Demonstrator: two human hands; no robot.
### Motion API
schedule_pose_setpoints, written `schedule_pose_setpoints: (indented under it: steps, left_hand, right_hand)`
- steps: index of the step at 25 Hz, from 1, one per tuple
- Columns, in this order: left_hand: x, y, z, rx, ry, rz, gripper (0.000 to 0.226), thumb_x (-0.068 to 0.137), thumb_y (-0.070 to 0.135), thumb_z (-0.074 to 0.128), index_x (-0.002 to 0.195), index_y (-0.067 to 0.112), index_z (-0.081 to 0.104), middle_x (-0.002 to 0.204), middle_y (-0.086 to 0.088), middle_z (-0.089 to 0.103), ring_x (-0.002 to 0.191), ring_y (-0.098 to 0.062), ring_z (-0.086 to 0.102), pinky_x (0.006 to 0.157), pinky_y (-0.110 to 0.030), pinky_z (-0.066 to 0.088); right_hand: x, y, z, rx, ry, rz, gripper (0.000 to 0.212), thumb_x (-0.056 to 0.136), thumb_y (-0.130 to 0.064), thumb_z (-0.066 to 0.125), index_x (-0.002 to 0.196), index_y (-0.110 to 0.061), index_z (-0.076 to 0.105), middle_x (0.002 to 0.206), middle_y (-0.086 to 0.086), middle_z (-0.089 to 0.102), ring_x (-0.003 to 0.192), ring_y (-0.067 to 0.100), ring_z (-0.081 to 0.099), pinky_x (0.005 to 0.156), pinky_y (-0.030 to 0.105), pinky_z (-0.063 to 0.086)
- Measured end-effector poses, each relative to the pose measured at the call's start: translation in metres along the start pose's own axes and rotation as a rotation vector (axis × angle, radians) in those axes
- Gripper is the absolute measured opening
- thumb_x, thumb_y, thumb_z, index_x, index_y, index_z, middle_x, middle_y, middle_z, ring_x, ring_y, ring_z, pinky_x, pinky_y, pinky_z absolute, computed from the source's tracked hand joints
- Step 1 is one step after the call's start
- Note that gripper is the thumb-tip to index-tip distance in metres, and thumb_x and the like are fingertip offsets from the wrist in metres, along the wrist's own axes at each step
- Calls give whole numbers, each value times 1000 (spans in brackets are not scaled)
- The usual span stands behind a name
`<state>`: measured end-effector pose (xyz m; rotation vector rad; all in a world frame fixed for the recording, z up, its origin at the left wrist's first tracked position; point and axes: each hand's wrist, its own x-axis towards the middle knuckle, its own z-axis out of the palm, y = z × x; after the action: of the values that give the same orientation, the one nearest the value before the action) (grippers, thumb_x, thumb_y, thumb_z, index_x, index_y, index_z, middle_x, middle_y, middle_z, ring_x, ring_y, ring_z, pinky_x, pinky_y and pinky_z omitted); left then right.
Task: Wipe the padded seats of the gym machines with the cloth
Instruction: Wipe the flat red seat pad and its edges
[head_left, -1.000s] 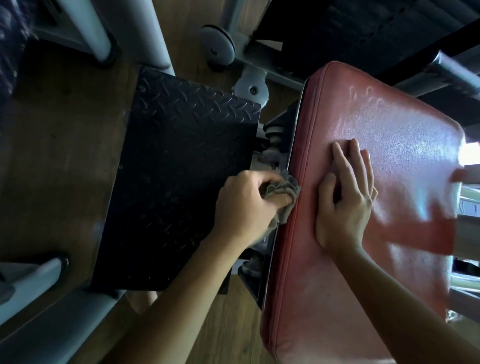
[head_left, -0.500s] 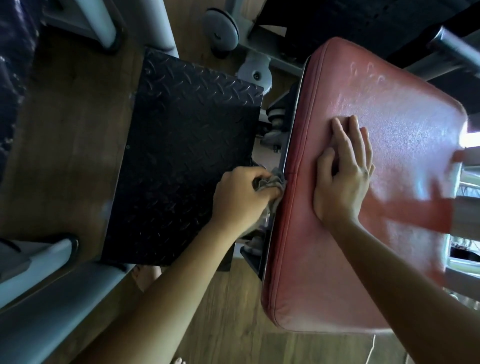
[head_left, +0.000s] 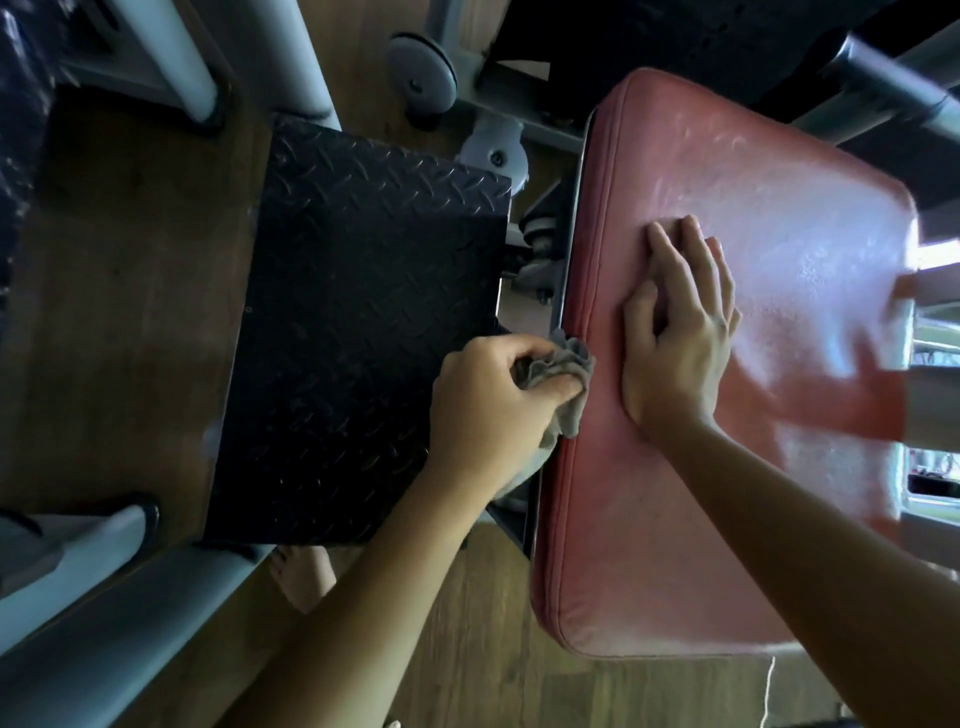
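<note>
Left hand (head_left: 493, 400) grips bunched grey cloth (head_left: 563, 382) against left edge of red padded seat (head_left: 779, 249). Right hand (head_left: 680, 338) flat on seat top, fingers straight, near that edge.

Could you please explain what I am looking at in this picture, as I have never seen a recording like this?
There is no robot here: a person wears a camera on the head, so the view looks down at their own arms. The left hand grips a crumpled grey cloth against the side edge of a red padded vinyl seat. The right hand rests flat on the seat's top, holding nothing. Left of the seat lies a black diamond-patterned metal plate, over a brown wooden floor.
</note>
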<state>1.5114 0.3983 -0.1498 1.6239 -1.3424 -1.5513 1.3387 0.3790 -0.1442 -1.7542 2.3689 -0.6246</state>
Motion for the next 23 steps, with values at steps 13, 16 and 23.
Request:
schedule_pose_setpoints:
  steps: [13, 16, 23]
  left_hand:
    - [-63, -31, -3, 73, 22, 176, 19, 80, 41, 78, 95, 29, 77, 84, 15, 75, 79, -4, 70, 76, -38, 57]
    - [-82, -46, 8, 10, 64, 171, 17, 83, 35, 78, 99, 27, 77, 88, 14, 75, 82, 0, 70, 80, -35, 57]
    - [-85, -65, 14, -46, 93, 204, 19, 83, 30, 79, 101, 27, 77, 90, 15, 74, 87, 3, 69, 81, -25, 56]
  right_hand:
    - [-152, 13, -36, -18, -207, -187, 50, 104, -22, 36, 154, -28, 37, 165, -4, 23, 155, 17, 10, 125, 48, 16]
    - [-153, 11, -35, 28, -166, -151, 49, 103, -19, 38, 150, -28, 44, 163, -5, 30, 154, 17, 16, 123, 48, 20]
    - [-153, 14, -27, 80, -67, -160, 48, 100, -17, 43, 146, -28, 50, 158, -8, 39, 152, 14, 24, 122, 46, 24]
